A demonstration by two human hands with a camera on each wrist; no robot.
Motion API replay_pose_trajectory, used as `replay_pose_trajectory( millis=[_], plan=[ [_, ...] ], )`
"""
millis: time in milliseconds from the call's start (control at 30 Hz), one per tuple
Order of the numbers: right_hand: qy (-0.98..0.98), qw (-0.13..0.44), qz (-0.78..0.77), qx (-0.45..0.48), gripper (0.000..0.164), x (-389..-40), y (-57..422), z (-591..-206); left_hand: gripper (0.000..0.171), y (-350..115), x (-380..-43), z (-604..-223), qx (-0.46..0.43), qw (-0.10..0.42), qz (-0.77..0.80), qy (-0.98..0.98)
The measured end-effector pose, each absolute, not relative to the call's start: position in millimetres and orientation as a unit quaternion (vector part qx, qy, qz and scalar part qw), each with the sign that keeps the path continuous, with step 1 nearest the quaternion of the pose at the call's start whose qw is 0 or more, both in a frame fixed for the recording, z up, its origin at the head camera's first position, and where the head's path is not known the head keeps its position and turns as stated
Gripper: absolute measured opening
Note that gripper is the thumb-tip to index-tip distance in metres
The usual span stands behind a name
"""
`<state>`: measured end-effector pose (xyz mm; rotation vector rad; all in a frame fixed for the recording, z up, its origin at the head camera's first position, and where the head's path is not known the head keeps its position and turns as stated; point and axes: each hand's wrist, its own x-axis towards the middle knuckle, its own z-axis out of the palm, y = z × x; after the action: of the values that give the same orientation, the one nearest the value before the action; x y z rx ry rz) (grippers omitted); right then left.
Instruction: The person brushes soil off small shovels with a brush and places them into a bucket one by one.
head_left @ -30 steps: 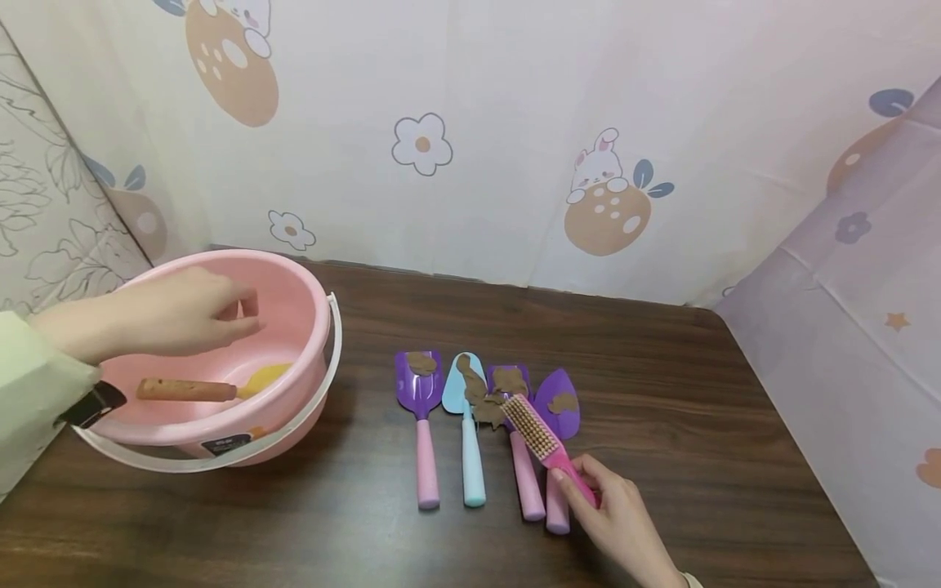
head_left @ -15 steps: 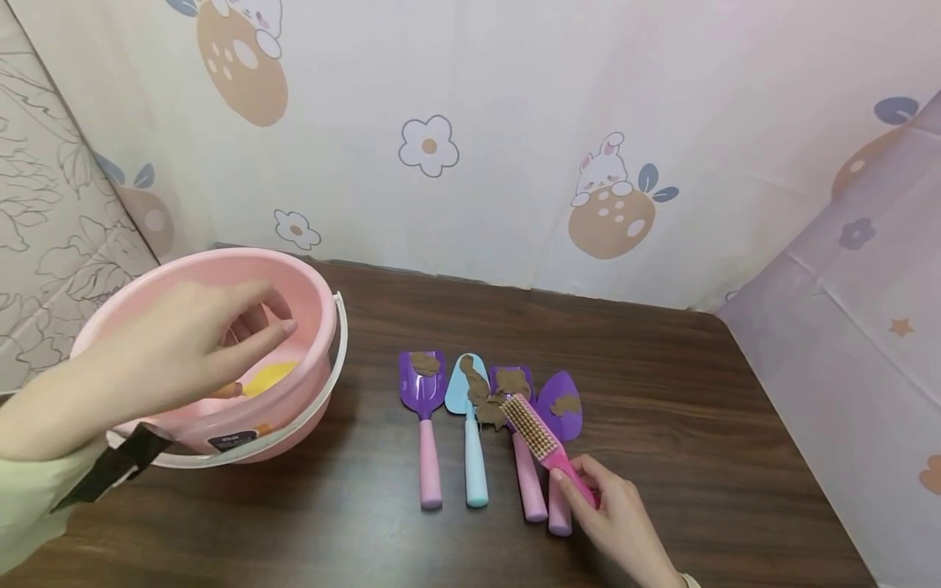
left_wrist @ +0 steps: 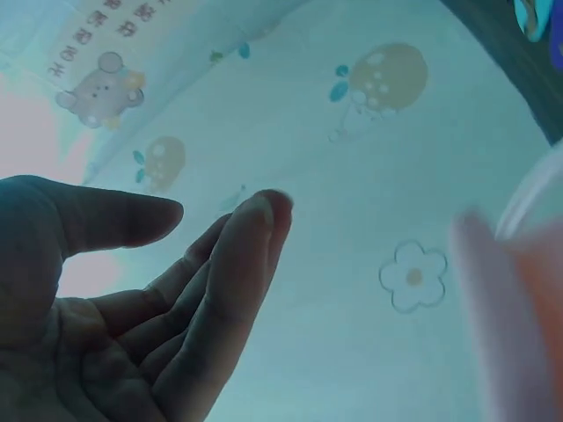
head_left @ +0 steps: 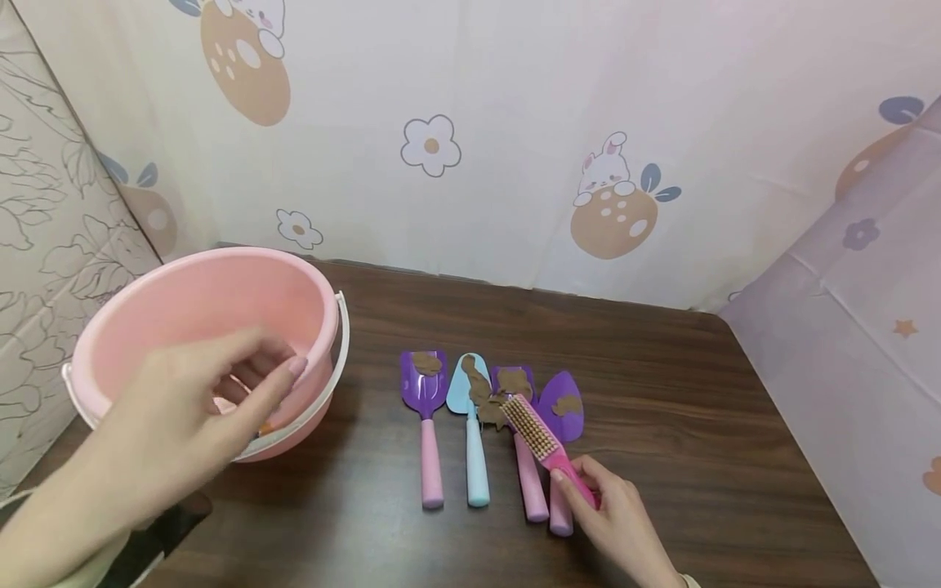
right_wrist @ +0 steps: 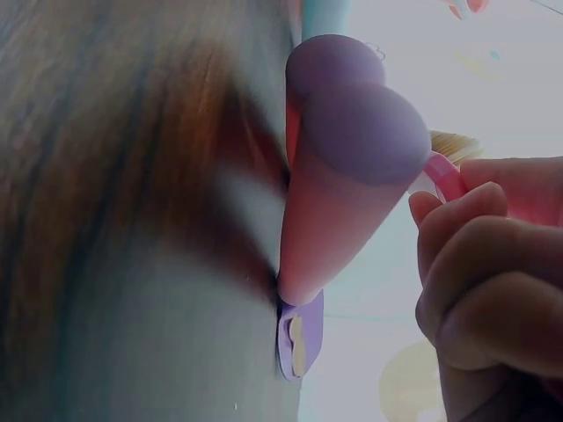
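Note:
My right hand point(head_left: 613, 514) pinches the pink handle of a scrubbing brush point(head_left: 531, 426), bristles facing up, over the spades. In the right wrist view, the thumb and curled fingers point(right_wrist: 475, 255) grip that handle beside two pink spade handles point(right_wrist: 352, 185). My left hand point(head_left: 198, 408) hovers in front of the pink bucket point(head_left: 206, 261), fingers loosely bent and holding nothing; in the left wrist view a gap separates thumb point(left_wrist: 114, 215) and fingers. Several small spades lie in a row: a purple one point(head_left: 424, 392), a light blue one point(head_left: 476, 465), and purple ones with pink handles point(head_left: 531, 482). Brown clay-like lumps point(head_left: 491, 408) stick to their heads.
The bucket stands at the left of the dark wooden table point(head_left: 662, 367), its white handle point(head_left: 341, 343) hanging down its front. A patterned curtain point(head_left: 507, 204) closes off the back and sides.
My left hand has come out of the bucket toward me and down, with nothing in it. The yellow tool with a wooden handle inside the bucket is now hidden. My right hand has stayed still.

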<state>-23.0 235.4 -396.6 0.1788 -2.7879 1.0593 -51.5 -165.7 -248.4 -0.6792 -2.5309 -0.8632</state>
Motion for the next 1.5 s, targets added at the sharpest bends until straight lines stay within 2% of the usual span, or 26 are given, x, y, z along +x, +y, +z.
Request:
replay_pose_trajectory(
  millis=[233, 467, 567, 800, 1067, 1500],
  plan=[
    [-0.931, 0.076, 0.353, 0.058, 0.006, -24, 233, -396, 0.017, -153, -37, -259, -0.227, 0.191, -0.324, -0.898],
    [-0.929, 0.08, 0.354, 0.067, 0.006, -25, 232, -397, 0.021, -132, -36, -272, -0.251, 0.193, -0.37, -0.873],
    [-0.93, 0.078, 0.352, 0.067, 0.006, -25, 232, -397, 0.015, -123, -37, -280, -0.244, 0.17, -0.377, -0.877],
    [-0.93, 0.07, 0.356, 0.057, 0.007, -25, 231, -395, 0.004, -100, -39, -297, -0.212, 0.075, -0.358, -0.906],
    [-0.931, 0.067, 0.355, 0.046, 0.006, -23, 232, -394, 0.011, -83, -49, -320, -0.185, -0.007, -0.35, -0.918],
    [-0.93, 0.067, 0.358, 0.051, 0.006, -24, 232, -395, 0.014, -64, -64, -360, -0.13, -0.045, -0.317, -0.939]
  ],
)
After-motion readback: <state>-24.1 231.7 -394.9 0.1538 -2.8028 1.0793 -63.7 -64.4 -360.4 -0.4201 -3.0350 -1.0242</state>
